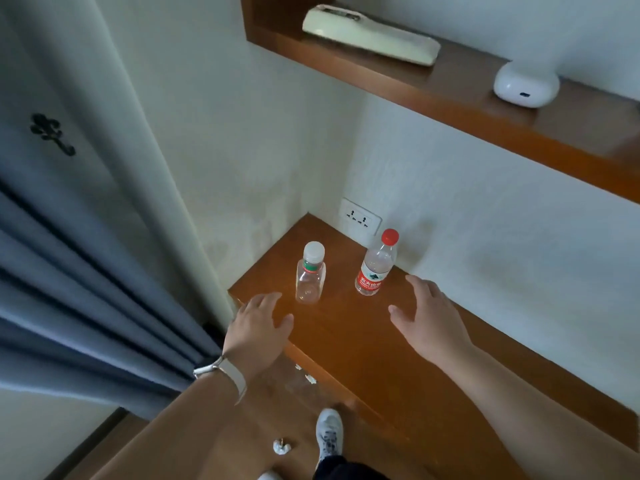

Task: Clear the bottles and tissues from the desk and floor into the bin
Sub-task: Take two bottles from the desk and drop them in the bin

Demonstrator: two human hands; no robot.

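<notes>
Two empty clear bottles stand upright on the wooden desk (pixel 363 341). The white-capped bottle (pixel 310 275) with a green and red neck band is on the left; the red-capped bottle (pixel 375 265) with a red label is on the right, near the wall. My left hand (pixel 259 327) hovers open just in front and left of the white-capped bottle, not touching it. My right hand (pixel 429 317) is open to the right of the red-capped bottle, fingers spread, holding nothing. A crumpled white tissue (pixel 281 446) lies on the floor below. Small white scraps (pixel 309 377) lie under the desk edge. No bin shows.
A grey-blue curtain (pixel 69 271) hangs at the left beside the desk corner. A wall socket (pixel 360 216) sits behind the bottles. A wooden shelf (pixel 450 95) above holds a cream-coloured device (pixel 370 34) and a white round device (pixel 524 84). My white shoe (pixel 329 434) stands on the wooden floor.
</notes>
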